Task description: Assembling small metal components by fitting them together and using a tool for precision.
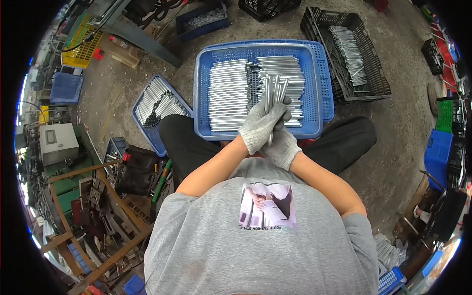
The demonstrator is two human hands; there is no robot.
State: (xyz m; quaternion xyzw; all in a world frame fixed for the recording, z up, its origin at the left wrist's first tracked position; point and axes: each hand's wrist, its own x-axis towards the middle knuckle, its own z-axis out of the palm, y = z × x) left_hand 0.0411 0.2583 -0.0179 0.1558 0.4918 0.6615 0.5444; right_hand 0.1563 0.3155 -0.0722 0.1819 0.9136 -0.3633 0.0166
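Both my hands wear grey knit gloves and meet over the near right part of a blue plastic basket. My left hand is closed round a small bundle of shiny metal rods, whose ends stick up past the fingers. Pressed against it from below and the right, my right hand grips the same bundle; its fingers are partly hidden. In the basket, many metal rods lie sideways in two stacks, a left stack and a right stack, with a narrow gap between them.
A smaller blue basket of rods sits left of my knee. A black crate with more rods stands at the far right, a dark blue bin at the back. Left of me are a metal box, a wooden frame and tools.
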